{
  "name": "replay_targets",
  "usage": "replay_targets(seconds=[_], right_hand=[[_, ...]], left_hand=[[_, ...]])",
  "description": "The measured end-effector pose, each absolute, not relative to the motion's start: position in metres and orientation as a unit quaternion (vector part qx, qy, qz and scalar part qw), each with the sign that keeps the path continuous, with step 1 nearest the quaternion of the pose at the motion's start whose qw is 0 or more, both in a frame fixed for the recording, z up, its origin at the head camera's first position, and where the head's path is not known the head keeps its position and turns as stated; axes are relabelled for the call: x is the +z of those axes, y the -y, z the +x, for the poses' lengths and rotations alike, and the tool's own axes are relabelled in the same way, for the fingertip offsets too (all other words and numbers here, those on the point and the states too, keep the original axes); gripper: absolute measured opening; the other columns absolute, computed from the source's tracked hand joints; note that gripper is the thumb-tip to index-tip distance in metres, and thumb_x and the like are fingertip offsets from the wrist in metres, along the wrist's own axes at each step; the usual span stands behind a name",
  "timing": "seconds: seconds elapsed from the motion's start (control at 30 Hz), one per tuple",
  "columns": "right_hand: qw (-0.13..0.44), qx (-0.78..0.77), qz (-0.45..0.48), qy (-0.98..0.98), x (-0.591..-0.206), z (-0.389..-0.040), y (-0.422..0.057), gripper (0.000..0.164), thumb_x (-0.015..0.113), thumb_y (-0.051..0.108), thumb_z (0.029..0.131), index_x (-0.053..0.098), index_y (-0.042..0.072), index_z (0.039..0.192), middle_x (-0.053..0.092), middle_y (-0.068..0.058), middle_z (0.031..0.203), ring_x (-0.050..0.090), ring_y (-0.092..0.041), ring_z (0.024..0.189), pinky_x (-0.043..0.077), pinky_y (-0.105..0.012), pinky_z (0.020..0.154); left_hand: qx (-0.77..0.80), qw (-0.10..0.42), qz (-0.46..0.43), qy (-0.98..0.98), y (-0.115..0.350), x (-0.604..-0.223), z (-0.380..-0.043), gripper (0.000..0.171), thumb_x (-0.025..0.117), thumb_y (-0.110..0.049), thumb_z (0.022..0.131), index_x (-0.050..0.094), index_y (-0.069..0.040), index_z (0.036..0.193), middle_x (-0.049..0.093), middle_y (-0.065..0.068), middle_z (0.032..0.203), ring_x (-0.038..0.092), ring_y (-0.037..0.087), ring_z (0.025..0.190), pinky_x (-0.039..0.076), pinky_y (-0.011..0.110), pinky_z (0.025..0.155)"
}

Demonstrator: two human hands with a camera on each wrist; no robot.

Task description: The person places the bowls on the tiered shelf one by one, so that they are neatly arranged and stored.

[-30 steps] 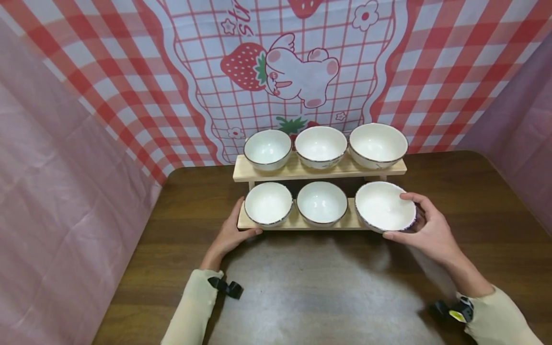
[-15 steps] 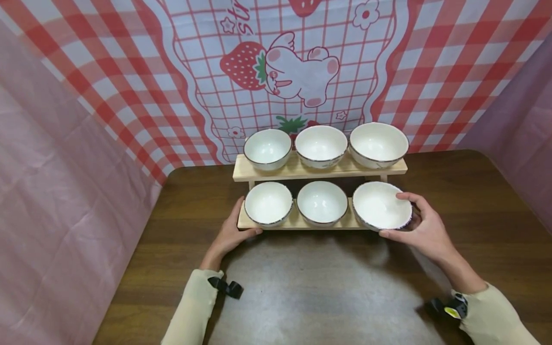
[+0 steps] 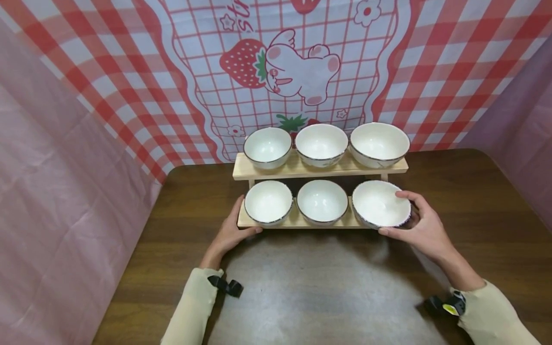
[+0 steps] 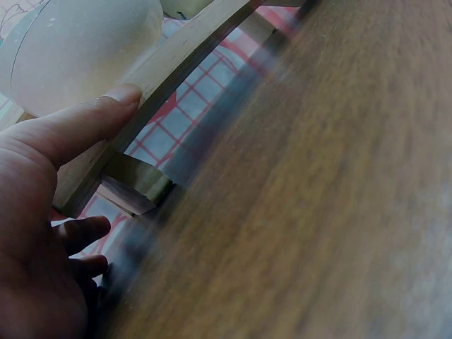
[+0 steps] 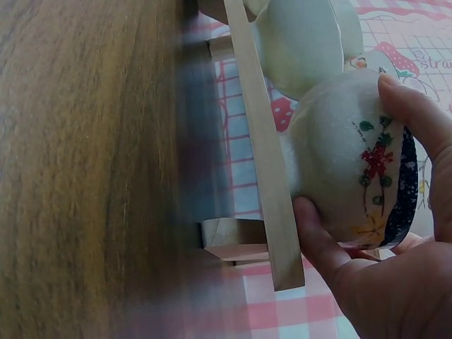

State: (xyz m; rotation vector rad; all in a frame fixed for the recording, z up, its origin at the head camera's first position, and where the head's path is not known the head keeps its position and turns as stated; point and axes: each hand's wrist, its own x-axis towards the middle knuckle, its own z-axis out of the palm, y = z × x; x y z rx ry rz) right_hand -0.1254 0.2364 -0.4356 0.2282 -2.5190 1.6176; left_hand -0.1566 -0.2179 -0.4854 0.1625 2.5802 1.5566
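A two-tier wooden display stand (image 3: 319,173) carries white bowls with dark rims, three on each tier. My left hand (image 3: 228,237) grips the left end of its lower shelf; in the left wrist view the thumb lies on the shelf's front edge (image 4: 162,92), beside a bowl (image 4: 85,56). At the lower shelf's right end, my right hand (image 3: 424,230) holds the right bowl (image 3: 379,206), one finger over the rim and the thumb low at the front. From the right wrist, that bowl (image 5: 335,155) shows red flowers, green leaves and a dark blue speckled rim band.
Left of the held bowl stand the lower middle bowl (image 3: 322,203) and lower left bowl (image 3: 268,203). The upper bowls (image 3: 321,143) are close behind. A red-and-white strawberry cloth (image 3: 302,72) hangs behind the brown wooden table (image 3: 181,206); pink cloth (image 3: 56,191) hangs at the left.
My right hand has shifted slightly left and back with the bowl, bringing it squarer over the lower shelf's right end, nearer the middle bowl. The left hand has stayed in place.
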Motion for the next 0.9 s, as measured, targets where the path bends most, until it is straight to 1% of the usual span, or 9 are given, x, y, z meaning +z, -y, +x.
replay_targets(seconds=[0.2,0.37,0.47,0.6,0.7,0.77,0.83,0.9], right_hand=[[0.065,0.532,0.079,0.841,-0.4356,-0.1257,-0.2374,0.082,0.088,-0.002,0.070,0.043,0.007,0.138,0.042,-0.009,0.139,0.047,0.013,0.109,0.043,0.001,0.085],[0.054,0.541,0.086,0.835,-0.4370,-0.1259,-0.2379,0.084,0.086,-0.004,0.072,0.039,0.008,0.140,0.038,-0.012,0.142,0.044,0.012,0.114,0.041,0.002,0.088],[0.047,0.546,0.091,0.831,-0.4374,-0.1258,-0.2384,0.088,0.084,-0.006,0.072,0.034,0.006,0.143,0.036,-0.014,0.143,0.043,0.011,0.116,0.042,0.002,0.088],[0.042,0.540,0.092,0.835,-0.4362,-0.1254,-0.2397,0.098,0.084,-0.004,0.073,0.025,0.005,0.150,0.034,-0.015,0.143,0.042,0.010,0.114,0.043,0.001,0.086],[0.038,0.535,0.093,0.839,-0.4351,-0.1252,-0.2409,0.103,0.084,-0.002,0.074,0.020,0.006,0.153,0.032,-0.017,0.144,0.041,0.010,0.114,0.042,0.001,0.085],[0.037,0.538,0.096,0.837,-0.4351,-0.1252,-0.2417,0.104,0.084,-0.003,0.074,0.018,0.006,0.155,0.032,-0.019,0.144,0.042,0.011,0.114,0.044,0.001,0.085],[0.037,0.543,0.102,0.833,-0.4352,-0.1252,-0.2423,0.105,0.083,-0.005,0.074,0.018,0.006,0.155,0.033,-0.016,0.143,0.044,0.013,0.113,0.046,-0.001,0.084],[0.036,0.549,0.109,0.828,-0.4355,-0.1253,-0.2432,0.104,0.082,-0.008,0.073,0.018,0.004,0.154,0.035,-0.010,0.140,0.046,0.014,0.112,0.048,-0.003,0.083]], left_hand=[[0.515,0.059,0.057,-0.853,0.2174,-0.4860,-0.1576,0.109,0.086,-0.022,0.078,0.016,-0.017,0.162,0.031,0.012,0.165,0.033,0.034,0.150,0.028,0.058,0.120],[0.512,0.060,0.054,-0.855,0.2176,-0.4855,-0.1571,0.109,0.086,-0.023,0.078,0.016,-0.018,0.162,0.031,0.011,0.164,0.033,0.035,0.150,0.028,0.059,0.120],[0.511,0.061,0.052,-0.856,0.2176,-0.4852,-0.1567,0.109,0.086,-0.023,0.078,0.016,-0.019,0.162,0.031,0.011,0.164,0.033,0.035,0.150,0.028,0.059,0.120],[0.508,0.061,0.052,-0.857,0.2171,-0.4849,-0.1565,0.109,0.085,-0.024,0.078,0.016,-0.019,0.162,0.030,0.012,0.165,0.033,0.035,0.150,0.028,0.059,0.120],[0.509,0.062,0.053,-0.857,0.2167,-0.4848,-0.1563,0.109,0.085,-0.024,0.078,0.015,-0.019,0.162,0.031,0.011,0.165,0.033,0.035,0.150,0.029,0.059,0.120],[0.511,0.062,0.052,-0.856,0.2167,-0.4848,-0.1561,0.109,0.085,-0.023,0.078,0.016,-0.019,0.162,0.031,0.011,0.164,0.033,0.035,0.150,0.029,0.059,0.119],[0.512,0.062,0.051,-0.855,0.2167,-0.4848,-0.1558,0.109,0.085,-0.022,0.079,0.015,-0.019,0.162,0.031,0.012,0.165,0.032,0.036,0.150,0.028,0.060,0.120],[0.514,0.063,0.050,-0.854,0.2170,-0.4851,-0.1554,0.109,0.085,-0.022,0.079,0.015,-0.018,0.162,0.030,0.012,0.165,0.031,0.036,0.151,0.028,0.060,0.120]])
